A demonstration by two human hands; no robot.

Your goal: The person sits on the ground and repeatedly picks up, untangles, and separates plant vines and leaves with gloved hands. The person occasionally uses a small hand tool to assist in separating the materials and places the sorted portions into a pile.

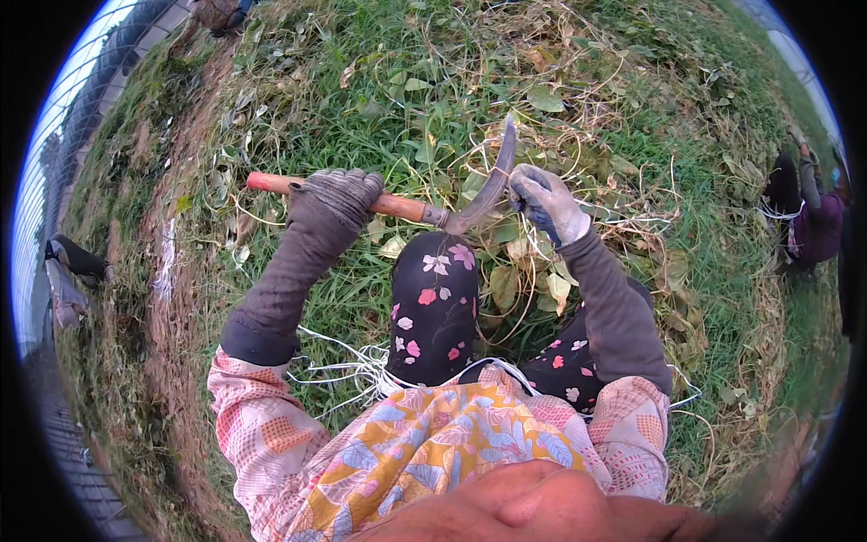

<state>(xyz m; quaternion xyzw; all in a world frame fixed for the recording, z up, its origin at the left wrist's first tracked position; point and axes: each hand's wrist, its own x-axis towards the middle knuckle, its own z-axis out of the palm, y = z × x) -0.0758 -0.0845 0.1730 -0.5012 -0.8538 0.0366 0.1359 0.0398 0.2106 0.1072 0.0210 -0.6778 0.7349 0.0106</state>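
My left hand, in a dark grey knit glove, is closed around the wooden handle of a sickle. The curved metal blade points up and away from me, above my bent knee. Beside the blade's edge, my right hand, in a pale, dirt-stained glove, is closed with fingers and thumb pinched together. Thin vine stems and white strands hang at its fingers; what exactly lies inside the grip is partly hidden. Yellowing vines with leaves lie below that hand.
White cords are tied about my waist and trail over the grass. Cut vines and weeds cover the ground ahead. A bare soil strip runs along the left. Other people crouch at the far right and far left.
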